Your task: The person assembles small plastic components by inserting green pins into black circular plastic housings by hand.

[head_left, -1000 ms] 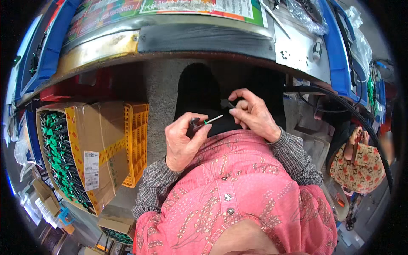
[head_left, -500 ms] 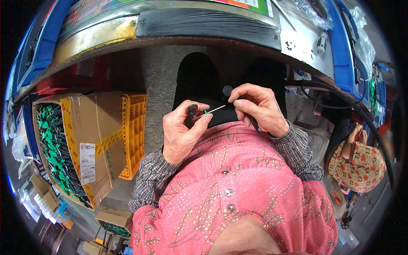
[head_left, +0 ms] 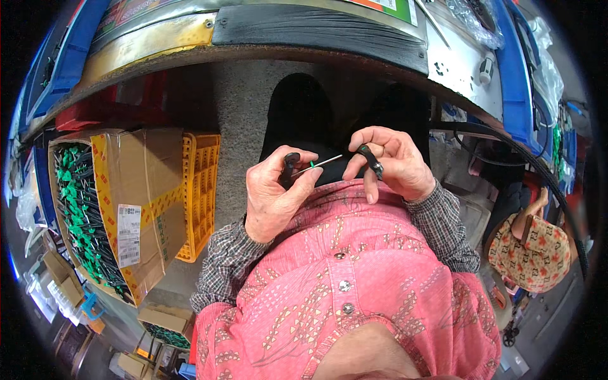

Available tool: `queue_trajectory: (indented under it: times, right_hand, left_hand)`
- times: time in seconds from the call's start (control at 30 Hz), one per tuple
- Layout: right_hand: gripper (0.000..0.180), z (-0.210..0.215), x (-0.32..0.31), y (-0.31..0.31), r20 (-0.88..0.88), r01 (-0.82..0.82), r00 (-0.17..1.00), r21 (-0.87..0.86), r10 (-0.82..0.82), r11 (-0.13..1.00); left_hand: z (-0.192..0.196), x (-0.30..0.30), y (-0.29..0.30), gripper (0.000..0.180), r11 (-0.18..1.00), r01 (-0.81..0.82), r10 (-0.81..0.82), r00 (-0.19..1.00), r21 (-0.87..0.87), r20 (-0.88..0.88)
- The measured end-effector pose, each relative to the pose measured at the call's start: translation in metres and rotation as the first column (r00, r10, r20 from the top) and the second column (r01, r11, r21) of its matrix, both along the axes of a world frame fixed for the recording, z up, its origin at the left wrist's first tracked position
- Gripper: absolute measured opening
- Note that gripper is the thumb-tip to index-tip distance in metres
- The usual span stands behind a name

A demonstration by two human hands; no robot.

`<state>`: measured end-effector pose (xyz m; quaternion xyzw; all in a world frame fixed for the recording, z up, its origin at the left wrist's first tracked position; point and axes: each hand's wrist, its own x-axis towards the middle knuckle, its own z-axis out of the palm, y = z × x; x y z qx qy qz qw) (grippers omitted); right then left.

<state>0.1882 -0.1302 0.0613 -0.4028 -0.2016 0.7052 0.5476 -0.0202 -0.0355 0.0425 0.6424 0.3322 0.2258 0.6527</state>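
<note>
In front of my lap, my left hand (head_left: 277, 193) pinches a thin metal rod (head_left: 329, 160) between thumb and forefinger. A small green piece (head_left: 312, 164) sits on the rod near my fingertips. A black rounded part (head_left: 291, 159) shows at the same fingers; whether it joins the rod, I cannot tell. Just right of the rod's free tip, my right hand (head_left: 399, 163) holds a small black plastic part (head_left: 370, 160) between its fingers, apart from the rod. The far side of that part is hidden by the fingers.
A cardboard box (head_left: 149, 196) full of black rods with green pieces stands at left, beside a yellow crate (head_left: 201, 196). The workbench edge (head_left: 316, 35) runs ahead of my knees. Blue bins (head_left: 518, 82) and a black cable (head_left: 538, 163) are at right, near another person's arm (head_left: 535, 209).
My right hand has turned the black part, which now lies across its fingers, and the fingers have spread. My left hand keeps its pinch on the rod. The view has shifted slightly.
</note>
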Motion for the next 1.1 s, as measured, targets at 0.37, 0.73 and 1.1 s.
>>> queue_trajectory:
  times: [0.37,0.73,1.1]
  right_hand:
    - [0.010,-0.008,-0.003,-0.007,0.304,0.134,0.947,-0.071,-0.107,0.988]
    - [0.011,-0.003,-0.008,-0.004,0.500,0.118,0.861,-0.021,-0.091,0.993]
    - [0.013,0.005,-0.010,0.001,0.467,0.125,0.882,-0.118,-0.056,0.985]
  left_hand:
    - [0.007,-0.001,-0.003,0.016,1.000,-0.012,0.012,1.000,0.004,0.000]
    - [0.015,0.000,0.010,0.016,0.995,-0.098,0.098,0.995,0.000,0.011]
    - [0.024,0.001,0.016,0.017,0.994,-0.105,0.105,0.994,-0.017,-0.027]
